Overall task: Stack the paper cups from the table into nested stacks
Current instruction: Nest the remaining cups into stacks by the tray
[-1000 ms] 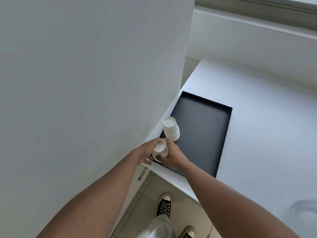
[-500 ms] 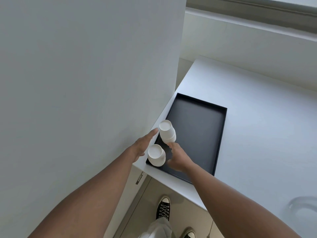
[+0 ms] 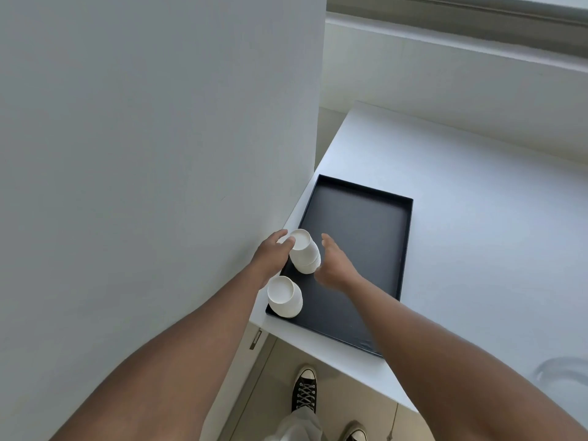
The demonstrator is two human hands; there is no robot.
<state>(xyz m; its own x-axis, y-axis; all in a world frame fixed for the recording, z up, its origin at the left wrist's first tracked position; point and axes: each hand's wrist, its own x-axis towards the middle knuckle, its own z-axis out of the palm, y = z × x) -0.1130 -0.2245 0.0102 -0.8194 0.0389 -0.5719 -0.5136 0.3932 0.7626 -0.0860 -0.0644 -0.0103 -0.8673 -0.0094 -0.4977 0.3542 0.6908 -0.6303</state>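
Cups [image 3: 304,254] stacked upside down stand between both hands; left hand [image 3: 270,255] seemingly touches them, right hand [image 3: 334,265] open beside. Second stack [image 3: 284,296] sits nearer.
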